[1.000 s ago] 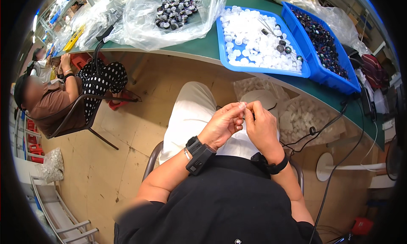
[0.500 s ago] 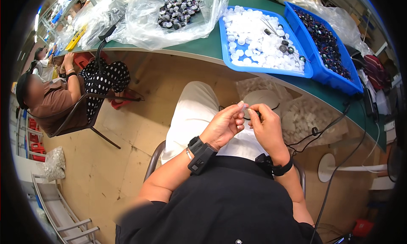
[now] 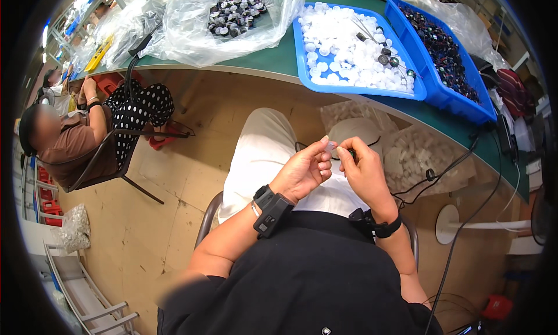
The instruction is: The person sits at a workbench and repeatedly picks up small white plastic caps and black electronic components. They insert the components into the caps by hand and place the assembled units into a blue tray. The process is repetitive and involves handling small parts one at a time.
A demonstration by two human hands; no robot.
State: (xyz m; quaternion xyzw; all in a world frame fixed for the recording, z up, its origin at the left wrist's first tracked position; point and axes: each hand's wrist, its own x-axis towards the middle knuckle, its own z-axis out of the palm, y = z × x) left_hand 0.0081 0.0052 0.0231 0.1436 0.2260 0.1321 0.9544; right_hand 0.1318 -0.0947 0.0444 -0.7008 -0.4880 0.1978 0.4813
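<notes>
Both of my hands meet over my lap, below the table edge. My left hand (image 3: pixel 302 171) pinches a small white cap (image 3: pixel 332 146) at its fingertips. My right hand (image 3: pixel 365 171) presses against the same cap from the right, with a small dark part partly hidden between its fingers. Each wrist wears a black band. On the green table (image 3: pixel 279 59) above, a blue tray (image 3: pixel 359 89) holds many white caps and a few dark parts.
A second blue tray (image 3: pixel 447 93) full of dark parts stands to the right. A clear plastic bag (image 3: pixel 232 21) with dark pieces lies at the table's left. Bags of white caps sit under the table by my knees. Another person (image 3: pixel 64 137) sits on a chair at the left.
My hands have stayed together over my lap, shifting only slightly while working the small cap between the fingertips.
</notes>
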